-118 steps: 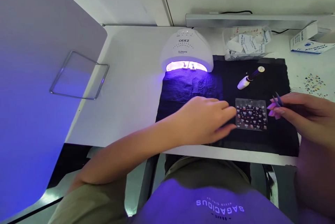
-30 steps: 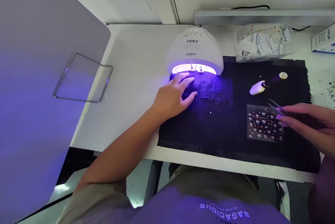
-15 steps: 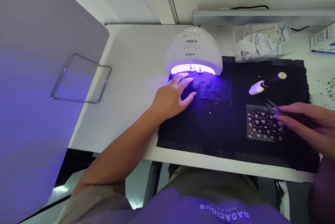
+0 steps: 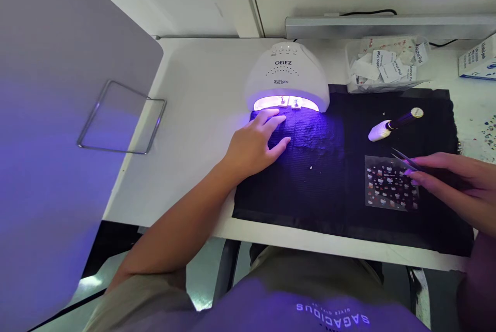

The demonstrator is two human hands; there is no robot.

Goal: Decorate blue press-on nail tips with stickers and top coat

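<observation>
A white nail lamp (image 4: 289,71) glows violet at the back of the black cloth (image 4: 302,192). Two small pieces on little square bases (image 4: 296,103) stand in its opening. My left hand (image 4: 253,146) rests on the cloth before the lamp, fingers apart and holding nothing. At the right, my right hand (image 4: 449,171) pinches a pair of tweezers (image 4: 406,160), whose tips point left above the top of a clear sticker sheet (image 4: 391,184) with small cat-face pictures. Behind the sheet, a nail polish bottle (image 4: 382,130) with a dark cap leans to the right.
A clear plastic bin (image 4: 387,71) of alcohol pad packets stands at the back right, with a white box (image 4: 478,60) farther right. Scattered tiny gems (image 4: 489,130) lie at the right edge. A metal wire frame (image 4: 149,127) is at the left, by the grey panel (image 4: 58,115).
The tweezers' tips have shifted very slightly to the left. My left hand, the lamp and the sticker sheet stay as they were.
</observation>
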